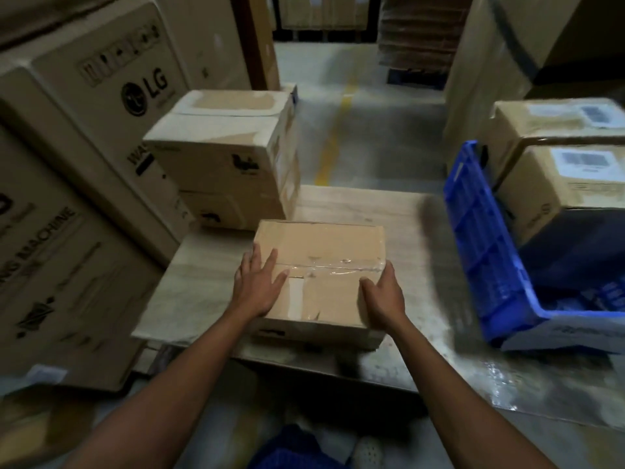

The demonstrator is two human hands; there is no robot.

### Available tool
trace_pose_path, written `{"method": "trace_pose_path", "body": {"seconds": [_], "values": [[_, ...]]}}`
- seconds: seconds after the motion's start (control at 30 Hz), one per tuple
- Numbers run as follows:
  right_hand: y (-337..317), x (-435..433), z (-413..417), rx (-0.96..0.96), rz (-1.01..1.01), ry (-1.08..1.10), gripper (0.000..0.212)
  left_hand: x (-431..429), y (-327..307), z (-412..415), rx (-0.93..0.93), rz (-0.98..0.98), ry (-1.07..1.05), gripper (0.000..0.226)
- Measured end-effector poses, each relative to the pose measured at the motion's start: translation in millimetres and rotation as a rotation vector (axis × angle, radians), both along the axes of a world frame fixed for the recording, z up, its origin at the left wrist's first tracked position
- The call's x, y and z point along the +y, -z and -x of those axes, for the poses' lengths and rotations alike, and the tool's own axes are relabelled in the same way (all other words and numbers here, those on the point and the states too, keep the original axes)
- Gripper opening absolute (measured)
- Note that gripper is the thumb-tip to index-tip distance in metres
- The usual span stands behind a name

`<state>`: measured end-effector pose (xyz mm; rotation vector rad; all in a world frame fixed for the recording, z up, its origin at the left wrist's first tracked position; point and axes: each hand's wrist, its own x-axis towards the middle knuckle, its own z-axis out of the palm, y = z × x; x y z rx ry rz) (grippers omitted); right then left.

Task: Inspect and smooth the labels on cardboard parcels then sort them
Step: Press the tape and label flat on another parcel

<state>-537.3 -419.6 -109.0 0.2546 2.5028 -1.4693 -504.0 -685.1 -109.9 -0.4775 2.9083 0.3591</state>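
Note:
A flat cardboard parcel (321,258) sealed with clear tape lies on the wooden table (355,204) in front of me. My left hand (258,286) rests on its top near the left edge, fingers straight and spread. At the near right corner my right hand (384,296) touches the parcel's top and right edge with straight fingers. No label shows on the parcel's top face.
Two stacked cartons (223,154) stand at the table's left rear. Large appliance boxes (101,106) wall off the left. A blue plastic crate (487,252) sits at the right, with two labelled parcels (568,177) behind it. A floor aisle with a yellow line (334,137) runs ahead.

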Motion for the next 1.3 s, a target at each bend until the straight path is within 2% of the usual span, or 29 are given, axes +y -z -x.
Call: {"method": "trace_pose_path", "body": {"seconds": [0.13,0.33,0.53,0.8,0.9,0.97,1.07,1.13,1.3], "values": [[4,-60,-9,0.035,-0.019,-0.054,0.060,-57,4,-15,-0.022,0.058,-0.037,0.068],[7,-140,-12,0.064,-0.042,-0.032,0.060,-137,7,-20,0.013,0.077,-0.037,0.069],[6,-223,-12,0.066,-0.196,-0.039,0.087,-214,1,-11,0.048,0.032,0.014,0.068],[8,-288,14,0.105,-0.295,-0.025,0.082,-279,5,21,0.066,-0.038,0.033,0.066],[6,-299,16,0.122,-0.438,-0.014,0.087,-285,2,32,0.062,-0.048,0.058,0.067],[4,-304,14,0.199,-0.609,-0.068,0.087,-287,4,36,0.058,-0.043,0.071,0.068],[4,-309,10,0.313,-0.798,-0.322,0.080,-289,11,35,0.098,0.067,0.164,0.070],[5,-309,12,0.281,-0.845,-0.418,0.077,-290,14,35,0.109,0.118,0.253,0.073],[-2,-310,12,0.220,-0.848,-0.440,0.076,-291,12,37,0.091,0.102,0.350,0.077]]}}
